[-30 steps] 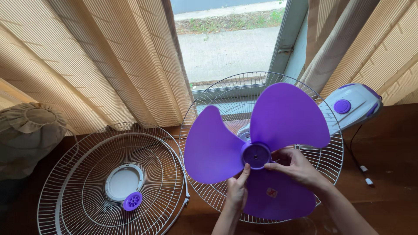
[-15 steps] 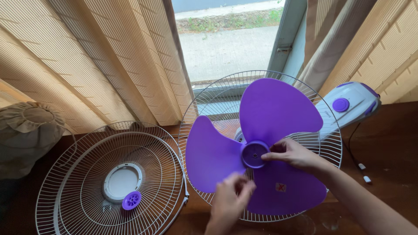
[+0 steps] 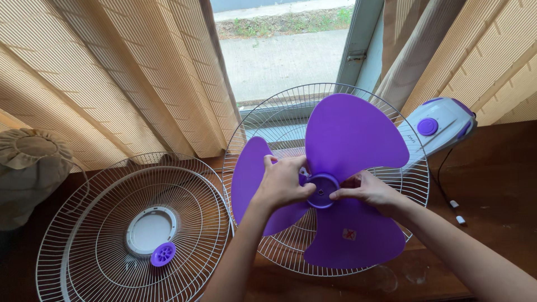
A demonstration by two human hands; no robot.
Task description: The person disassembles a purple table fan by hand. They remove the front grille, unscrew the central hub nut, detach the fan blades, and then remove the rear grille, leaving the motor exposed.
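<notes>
The purple fan blade point(image 3: 347, 168) sits in the middle of the round wire guard point(image 3: 246, 128), with its hub point(image 3: 323, 190) facing up. To do this step well, I think both hands should hold the hub level and push straight, not crooked. The left hand point(image 3: 282, 184) lies on the blade at 9 o'clock from the hub, fingers curled and touching it. The right hand point(image 3: 366, 191) is at 3 o'clock, fingers pinched together on the hub's edge. A second wire guard point(image 3: 84, 223) lies on the table point(image 3: 492, 184) at 8 o'clock.
</notes>
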